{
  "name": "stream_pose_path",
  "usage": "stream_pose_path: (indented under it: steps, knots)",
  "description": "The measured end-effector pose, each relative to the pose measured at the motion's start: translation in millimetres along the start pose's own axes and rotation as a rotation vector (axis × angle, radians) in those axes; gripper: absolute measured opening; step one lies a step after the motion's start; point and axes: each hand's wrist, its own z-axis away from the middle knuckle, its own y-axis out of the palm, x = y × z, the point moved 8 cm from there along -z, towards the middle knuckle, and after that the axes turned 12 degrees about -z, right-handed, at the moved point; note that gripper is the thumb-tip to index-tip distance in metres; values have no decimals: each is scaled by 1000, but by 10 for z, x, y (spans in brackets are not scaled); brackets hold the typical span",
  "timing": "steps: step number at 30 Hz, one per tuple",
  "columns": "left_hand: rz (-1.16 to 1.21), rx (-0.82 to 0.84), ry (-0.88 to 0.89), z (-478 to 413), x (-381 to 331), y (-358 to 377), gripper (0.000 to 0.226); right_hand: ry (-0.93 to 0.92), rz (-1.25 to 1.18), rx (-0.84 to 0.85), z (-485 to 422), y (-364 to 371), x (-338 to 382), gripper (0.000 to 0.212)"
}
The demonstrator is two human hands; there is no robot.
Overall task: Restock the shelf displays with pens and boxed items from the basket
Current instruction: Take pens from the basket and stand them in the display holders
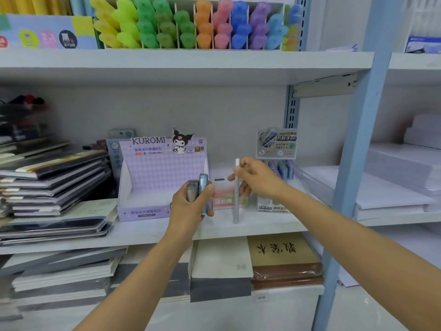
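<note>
Left hand (188, 205) grips pens (203, 187); right hand (257, 178) pinches pen (235, 204) near cap.

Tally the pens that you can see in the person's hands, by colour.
Grey pen: 1, in the left hand
Blue pen: 1, in the left hand
Pale white-capped pen: 1, in the right hand
Total: 3 seen; fingers may hide more

Left hand (191, 203): forearm raised from lower left, fingers curled round a pen bundle (202, 187). Right hand (255, 179): forearm reaching from lower right, thumb and fingers pinching a single pen (235, 204), upright.
</note>
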Motion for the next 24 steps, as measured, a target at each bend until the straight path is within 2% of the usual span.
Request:
stream_pose_path:
  steps: [2, 5, 11, 13, 16, 19, 24]
  knots:
    - [-2, -4, 1, -10, -7, -21, 18, -1, 19, 12, 37, 36, -11, 16]
    - [17, -14, 2, -21, -22, -55, 18, -8, -63, -12, 127, -25, 39, 12]
    - [75, -2, 22, -56, -124, -15, 14, 50, -212, 52, 360, -12, 143, 13]
    - [80, 3, 27, -87, -149, -24, 14, -7, -272, 21, 334, -70, 301, 12]
    - [100, -9, 25, -150, -167, -84, 14, -178, -336, -139, 189, -289, 592, 9]
    - [116, -18, 8, -205, -154, -135, 14, -272, -276, -252, 9, -395, 699, 9]
    - [116, 1, -23, -265, -95, -145, 16, -223, -6, -246, -287, -213, 454, 10]
